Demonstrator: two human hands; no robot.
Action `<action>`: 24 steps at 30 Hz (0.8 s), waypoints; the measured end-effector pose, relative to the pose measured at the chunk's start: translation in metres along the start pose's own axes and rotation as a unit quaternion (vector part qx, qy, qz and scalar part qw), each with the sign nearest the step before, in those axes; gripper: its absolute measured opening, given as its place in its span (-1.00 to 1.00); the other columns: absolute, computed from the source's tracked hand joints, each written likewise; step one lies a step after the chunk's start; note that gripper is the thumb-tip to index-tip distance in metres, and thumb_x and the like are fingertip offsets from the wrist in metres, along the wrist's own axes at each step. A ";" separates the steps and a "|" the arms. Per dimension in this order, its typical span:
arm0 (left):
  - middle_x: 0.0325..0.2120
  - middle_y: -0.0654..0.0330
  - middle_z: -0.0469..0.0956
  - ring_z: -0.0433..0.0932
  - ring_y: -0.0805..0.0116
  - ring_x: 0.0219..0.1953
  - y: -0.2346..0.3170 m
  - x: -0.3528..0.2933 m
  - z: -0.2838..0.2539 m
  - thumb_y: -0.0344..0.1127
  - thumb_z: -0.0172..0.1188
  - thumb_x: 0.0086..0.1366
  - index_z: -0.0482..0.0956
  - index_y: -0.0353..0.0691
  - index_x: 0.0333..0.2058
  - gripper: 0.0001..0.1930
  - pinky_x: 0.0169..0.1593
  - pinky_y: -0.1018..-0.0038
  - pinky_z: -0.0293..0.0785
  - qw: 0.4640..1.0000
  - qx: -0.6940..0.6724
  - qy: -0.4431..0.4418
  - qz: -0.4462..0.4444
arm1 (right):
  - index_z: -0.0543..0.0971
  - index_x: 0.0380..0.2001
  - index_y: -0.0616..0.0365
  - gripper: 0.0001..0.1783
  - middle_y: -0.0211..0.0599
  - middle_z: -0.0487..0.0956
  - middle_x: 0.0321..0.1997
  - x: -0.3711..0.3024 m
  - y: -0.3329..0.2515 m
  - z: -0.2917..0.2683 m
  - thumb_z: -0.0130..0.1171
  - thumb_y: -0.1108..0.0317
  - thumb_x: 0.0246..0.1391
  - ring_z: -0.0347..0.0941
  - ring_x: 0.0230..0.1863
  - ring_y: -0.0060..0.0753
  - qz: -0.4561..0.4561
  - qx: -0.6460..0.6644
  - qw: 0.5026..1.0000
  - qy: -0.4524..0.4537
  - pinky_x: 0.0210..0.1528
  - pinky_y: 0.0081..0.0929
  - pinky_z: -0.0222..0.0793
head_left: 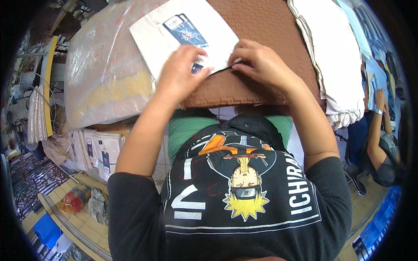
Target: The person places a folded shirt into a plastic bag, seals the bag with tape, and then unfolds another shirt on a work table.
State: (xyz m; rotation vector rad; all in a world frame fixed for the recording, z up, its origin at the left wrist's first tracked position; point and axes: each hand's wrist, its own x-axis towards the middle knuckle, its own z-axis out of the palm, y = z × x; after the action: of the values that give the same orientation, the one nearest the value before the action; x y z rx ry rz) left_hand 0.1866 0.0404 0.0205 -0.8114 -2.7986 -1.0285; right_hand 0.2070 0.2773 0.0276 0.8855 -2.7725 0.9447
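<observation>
A folded cream garment (152, 41), probably trousers, lies on a brown textured cloth (261, 26). A dark blue hang tag (185, 30) is on top of it, and a small blue label (197, 68) shows near its front edge. My left hand (183, 67) rests over the garment's near left part, its thumb and curled fingers apart around the small label. At the near right corner my right hand (261, 63) is closed, pinching the garment's edge. A thin dark line (224, 68) runs along that edge between my hands. My right fingers hide the corner itself.
Clear plastic wrap covers a large bundle (104, 74) at the left. Pale garments (331, 48) are stacked at the right. Tagged folded garments (104, 152) sit below the table on the left. Another person's arm (376, 126) is at the far right.
</observation>
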 end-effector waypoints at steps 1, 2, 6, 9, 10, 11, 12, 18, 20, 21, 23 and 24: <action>-0.24 0.13 0.50 0.47 0.15 -0.16 -0.012 0.009 -0.010 -0.23 0.32 0.04 0.55 -0.15 -0.24 -0.70 -0.05 0.36 0.40 0.998 -0.030 0.042 -0.024 | 0.58 -0.37 0.12 -0.84 -0.22 0.53 -0.32 -0.003 -0.002 -0.006 0.23 0.33 -0.06 0.49 -0.30 -0.17 0.064 0.005 0.998 0.021 -0.25 -0.31 0.42; -0.23 0.12 0.50 0.48 0.14 -0.16 -0.026 0.018 -0.020 -0.18 0.33 0.05 0.55 -0.15 -0.24 -0.68 -0.03 0.35 0.39 0.994 -0.060 0.084 -0.048 | 0.59 -0.36 0.13 -0.83 -0.21 0.54 -0.32 -0.006 -0.001 -0.011 0.24 0.30 -0.04 0.51 -0.33 -0.20 0.127 0.013 0.991 0.040 -0.27 -0.33 0.43; -0.05 0.00 0.47 0.45 0.05 -0.01 -0.095 0.065 -0.059 -0.04 0.20 0.15 0.48 -0.17 -0.04 -0.54 0.05 0.30 0.36 0.986 0.097 0.118 -0.073 | 0.60 -0.38 0.20 -0.66 -0.25 0.57 -0.62 -0.020 0.012 -0.014 0.27 0.10 -0.01 0.49 -0.64 -0.46 0.382 0.100 0.916 0.066 -0.53 -0.46 0.40; 0.02 -0.05 0.44 0.43 0.03 0.05 -0.138 0.098 -0.059 0.04 0.14 0.17 0.43 -0.23 0.04 -0.44 0.10 0.27 0.32 0.981 0.161 0.054 -0.097 | 0.56 -0.45 0.27 -0.64 -0.28 0.55 -0.65 -0.013 -0.009 -0.006 0.25 0.12 0.02 0.45 -0.72 -0.53 0.434 0.210 0.876 -0.022 -0.64 -0.57 0.34; 0.04 -0.06 0.42 0.42 0.02 0.06 -0.143 0.103 -0.058 0.07 0.13 0.18 0.41 -0.25 0.05 -0.41 0.11 0.26 0.31 0.978 0.174 0.022 -0.112 | 0.55 -0.46 0.26 -0.67 -0.30 0.56 -0.64 -0.009 -0.017 -0.007 0.22 0.15 0.04 0.47 -0.69 -0.53 0.431 0.241 0.869 -0.036 -0.64 -0.59 0.33; 0.00 -0.08 0.45 0.45 0.02 0.01 -0.148 0.104 -0.059 0.08 0.12 0.17 0.42 -0.27 0.04 -0.40 0.09 0.26 0.33 0.976 0.177 0.018 -0.127 | 0.55 -0.37 0.25 -0.67 -0.32 0.58 -0.60 -0.005 -0.013 -0.004 0.20 0.14 0.06 0.49 -0.65 -0.56 0.428 0.267 0.862 -0.039 -0.64 -0.63 0.29; -0.04 -0.09 0.48 0.49 0.01 -0.03 -0.153 0.102 -0.062 0.10 0.12 0.17 0.43 -0.29 0.02 -0.39 0.06 0.26 0.35 0.973 0.181 0.015 -0.143 | 0.55 -0.29 0.24 -0.66 -0.34 0.60 -0.55 0.000 -0.005 -0.001 0.19 0.14 0.08 0.51 -0.61 -0.59 0.423 0.294 0.856 -0.044 -0.65 -0.68 0.24; -0.54 0.09 0.60 0.57 0.40 -0.51 -0.085 0.032 -0.080 -0.04 0.16 0.23 0.55 -0.35 -0.35 -0.61 -0.42 0.44 0.49 0.923 0.012 -0.244 -0.298 | 0.42 0.06 0.22 -0.47 -0.19 0.59 -0.13 0.019 0.045 -0.039 0.09 0.07 0.13 0.55 -0.13 -0.45 0.365 0.240 0.882 0.175 -0.22 -0.59 0.40; -0.55 0.14 0.58 0.54 0.49 -0.53 -0.036 -0.002 -0.058 -0.14 0.15 0.26 0.54 -0.33 -0.36 -0.70 -0.43 0.54 0.46 0.906 -0.089 -0.284 -0.303 | 0.49 0.00 0.20 -0.51 -0.22 0.59 -0.14 0.004 0.075 -0.047 0.14 0.09 0.11 0.52 -0.09 -0.47 0.346 0.159 0.917 0.117 -0.19 -0.59 0.38; -0.54 0.17 0.57 0.53 0.49 -0.53 -0.018 -0.013 -0.051 -0.15 0.16 0.25 0.54 -0.33 -0.36 -0.71 -0.42 0.53 0.46 0.903 -0.101 -0.323 -0.266 | 0.51 -0.02 0.19 -0.54 -0.24 0.59 -0.14 0.003 0.075 -0.049 0.15 0.12 0.11 0.51 -0.09 -0.49 0.350 0.162 0.913 0.137 -0.17 -0.59 0.38; -0.54 0.21 0.56 0.52 0.50 -0.52 -0.005 -0.018 -0.050 -0.16 0.17 0.25 0.54 -0.32 -0.36 -0.72 -0.40 0.53 0.46 0.905 -0.130 -0.339 -0.221 | 0.55 -0.07 0.19 -0.61 -0.27 0.59 -0.15 -0.004 0.071 -0.052 0.16 0.17 0.11 0.49 -0.09 -0.51 0.362 0.165 0.901 0.173 -0.14 -0.59 0.38; -0.53 0.23 0.55 0.52 0.51 -0.50 -0.006 -0.014 -0.052 -0.17 0.18 0.24 0.54 -0.31 -0.35 -0.73 -0.38 0.54 0.47 0.913 -0.145 -0.316 -0.212 | 0.55 -0.08 0.19 -0.62 -0.26 0.60 -0.17 -0.007 0.070 -0.051 0.16 0.19 0.10 0.50 -0.11 -0.51 0.347 0.153 0.905 0.196 -0.15 -0.58 0.39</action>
State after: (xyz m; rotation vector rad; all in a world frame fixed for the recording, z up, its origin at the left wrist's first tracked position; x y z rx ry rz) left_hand 0.1890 -0.0020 0.0539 -0.6594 -3.5401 -1.5036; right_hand 0.1690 0.3550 0.0292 -0.3213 -2.6101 1.4753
